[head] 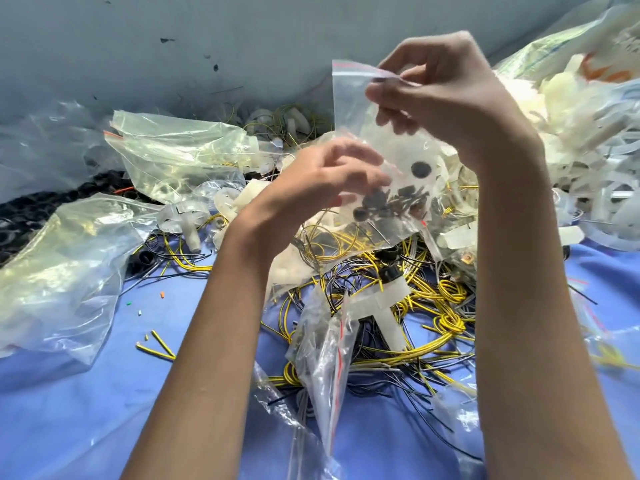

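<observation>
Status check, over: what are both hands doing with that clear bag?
Right grip pinches zip bag at top edge. Left grip against bag's lower side, hold blurred. Black parts settled at bottom. Wire tangle lies below.

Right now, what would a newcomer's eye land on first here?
A clear, red-striped zip-lock plastic bag held up at centre: the right hand pinches its top edge, the blurred left hand is at its lower side. Its bottom holds small black round parts. Below, a tangle of yellow and black wires lies on the blue cloth.
</observation>
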Demonstrator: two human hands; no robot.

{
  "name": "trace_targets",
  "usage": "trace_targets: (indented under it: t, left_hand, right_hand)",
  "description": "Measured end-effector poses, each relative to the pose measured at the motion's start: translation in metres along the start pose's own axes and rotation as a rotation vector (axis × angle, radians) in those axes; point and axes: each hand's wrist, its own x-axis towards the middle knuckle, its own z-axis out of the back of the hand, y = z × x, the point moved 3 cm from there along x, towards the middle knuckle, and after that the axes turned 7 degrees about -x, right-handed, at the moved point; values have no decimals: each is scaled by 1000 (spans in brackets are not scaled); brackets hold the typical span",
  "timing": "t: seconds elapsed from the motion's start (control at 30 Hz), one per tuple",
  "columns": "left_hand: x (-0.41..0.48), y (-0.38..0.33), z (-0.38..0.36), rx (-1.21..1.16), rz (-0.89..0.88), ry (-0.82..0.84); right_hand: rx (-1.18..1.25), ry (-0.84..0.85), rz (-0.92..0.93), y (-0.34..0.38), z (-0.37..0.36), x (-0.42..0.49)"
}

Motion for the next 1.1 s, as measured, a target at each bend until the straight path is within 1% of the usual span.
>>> trace_targets:
  t: [0.07, 0.17, 0.2, 0.27, 0.33, 0.4, 0.47, 0.5, 0.57, 0.63, 0.7, 0.8, 0.87, 0.93, 0.97, 1.0, 1.07, 1.1]
  left_hand:
    - [-1, 0, -4, -24, -15, -14]
    - [0, 1, -6, -138, -65, -73]
    - [1, -1, -6, -188, -94, -104]
    - [3, -6, -3, -266, -145, -225]
    - [3, -11, 2, -389, -186, -383]
    - [3, -14, 5, -504, -217, -539]
    - [3, -16, 7, -526, -232, -670]
    - [4, -17, 7, -518, -235, -712]
    - [4, -17, 8, -492, -244, -734]
    - [2, -17, 11, -421, -250, -739]
    - [0, -16, 19, -312, -261, -796]
    - [-5, -18, 25, -185, -320, -917]
    - [-10, -21, 21, -115, -418, -979]
    - [-18, -23, 18, 9, -526, -1047]
    - [-21, -24, 18, 78, -567, -1053]
    - [-21, -24, 21, 133, -599, -1021]
    - [-19, -21, 24, 157, -636, -932]
    - [-18, -20, 24, 146, -650, -916]
  right_hand:
    - [42, -98, -22, 0, 2, 2]
    - [101, -174, -65, -2, 4, 3]
    - [87, -192, -70, -3, 5, 4]
    - [27, -203, -55, -3, 5, 5]
    - [13, -118, -83, -2, 1, 5]
    - [93, 73, -114, -1, -7, 3]
    - [110, 226, -58, -1, -16, 0]
    - [72, 244, -11, 0, -19, 1]
    - [-17, 182, 70, 5, -23, 4]
    - [0, 117, 106, 8, -25, 6]
    - [27, 104, 119, 8, -24, 6]
    - [94, 191, 59, 3, -23, 5]
    - [139, 251, 20, 3, -24, 4]
    - [120, 277, 3, 3, -23, 3]
    - [103, 286, -3, 3, -22, 2]
    - [75, 298, -6, 4, -22, 1]
    - [19, 311, 4, 4, -22, 0]
    - [-6, 295, 0, 4, -22, 1]
